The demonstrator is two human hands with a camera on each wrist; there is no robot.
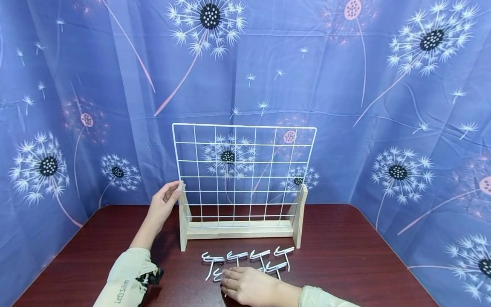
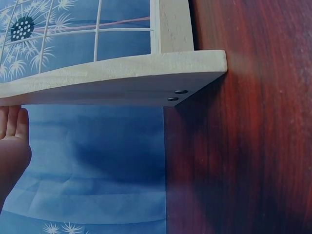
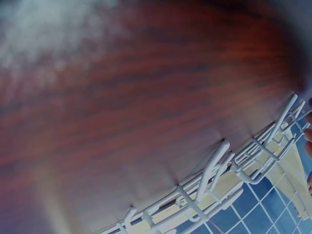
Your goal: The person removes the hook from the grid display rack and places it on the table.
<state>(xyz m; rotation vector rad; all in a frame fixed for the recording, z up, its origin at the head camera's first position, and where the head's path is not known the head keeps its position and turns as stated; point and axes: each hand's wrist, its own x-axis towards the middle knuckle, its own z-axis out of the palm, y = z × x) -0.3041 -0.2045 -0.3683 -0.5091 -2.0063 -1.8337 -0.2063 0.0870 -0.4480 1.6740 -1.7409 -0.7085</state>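
Note:
A white wire grid panel (image 1: 245,161) stands upright in a light wooden stand (image 1: 239,232). My left hand (image 1: 164,200) holds the stand's left side post near its top, where the grid's edge meets the wood. From the left wrist, fingers (image 2: 13,122) show against the post's outer face. Several white wire hooks (image 1: 238,256) lie in loose rows before the stand. Over the front row, my right hand (image 1: 247,285) is palm down and partly covers a hook (image 1: 217,275). I cannot tell whether its fingers grip that hook. The right wrist view shows more hooks (image 3: 209,170) close by.
The stand and hooks are on a dark red-brown wooden table (image 1: 345,251). Behind and beside it hangs a blue curtain (image 1: 307,85) with a dandelion print. A small black device (image 1: 151,277) is strapped at the left sleeve.

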